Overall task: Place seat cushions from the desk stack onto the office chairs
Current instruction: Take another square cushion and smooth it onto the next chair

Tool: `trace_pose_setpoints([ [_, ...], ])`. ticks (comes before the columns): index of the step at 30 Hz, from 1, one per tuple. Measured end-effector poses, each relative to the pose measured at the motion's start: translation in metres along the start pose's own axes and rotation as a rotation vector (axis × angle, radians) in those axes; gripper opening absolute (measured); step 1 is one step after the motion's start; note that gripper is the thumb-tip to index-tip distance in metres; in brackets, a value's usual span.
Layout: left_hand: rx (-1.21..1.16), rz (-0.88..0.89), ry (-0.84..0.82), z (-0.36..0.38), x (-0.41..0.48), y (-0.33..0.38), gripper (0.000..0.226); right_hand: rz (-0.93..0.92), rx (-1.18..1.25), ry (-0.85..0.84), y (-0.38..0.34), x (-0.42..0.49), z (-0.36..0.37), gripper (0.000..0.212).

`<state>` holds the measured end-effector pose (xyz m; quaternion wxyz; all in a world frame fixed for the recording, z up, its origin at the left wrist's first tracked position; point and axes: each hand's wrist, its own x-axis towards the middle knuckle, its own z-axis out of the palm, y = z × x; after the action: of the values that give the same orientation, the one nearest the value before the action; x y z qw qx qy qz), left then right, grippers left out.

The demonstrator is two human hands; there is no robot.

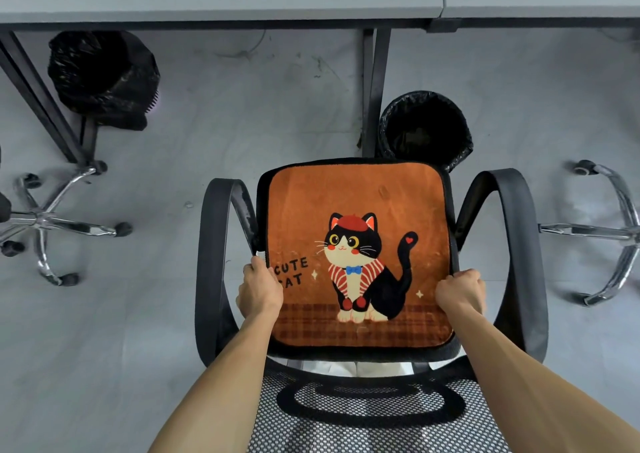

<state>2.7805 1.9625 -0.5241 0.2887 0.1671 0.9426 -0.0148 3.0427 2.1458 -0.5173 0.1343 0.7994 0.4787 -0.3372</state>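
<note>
Cushion (356, 210) lying flat on the chair (363, 352) seat, between its armrests (209, 262).
We're gripping both side edges, left hand (259, 291) and right hand (460, 293) fingers curled round them. Roughly square, no clear long axis; cat print (360, 272) top pointing away from the backrest (367, 418).

2 black-bagged bins stand well apart on the grey floor (242, 123): left bin (104, 78), right bin (425, 127).
</note>
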Motion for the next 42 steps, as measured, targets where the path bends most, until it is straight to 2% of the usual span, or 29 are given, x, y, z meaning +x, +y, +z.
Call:
trace_pose_setpoints([
  [29, 0.015, -0.021, 0.017, 0.006, 0.005, -0.001, 0.027, -0.023, -0.051, 0.017, 0.001, 0.002, 0.001, 0.03],
  [32, 0.087, 0.045, -0.027, 0.009, 0.001, 0.0, 0.049, -0.09, -0.104, 0.054, -0.001, -0.005, 0.003, 0.034],
  [36, 0.278, 0.215, -0.105, 0.022, -0.014, 0.007, 0.081, -0.341, -0.271, 0.071, -0.007, -0.02, 0.017, 0.056],
  [39, 0.222, 0.195, -0.212, 0.026, -0.019, 0.018, 0.092, -0.353, -0.253, -0.015, -0.009, -0.024, 0.027, 0.07],
  [42, 0.205, 0.188, -0.239, 0.027, -0.019, 0.018, 0.096, -0.377, -0.277, -0.053, -0.003, -0.021, 0.028, 0.077],
])
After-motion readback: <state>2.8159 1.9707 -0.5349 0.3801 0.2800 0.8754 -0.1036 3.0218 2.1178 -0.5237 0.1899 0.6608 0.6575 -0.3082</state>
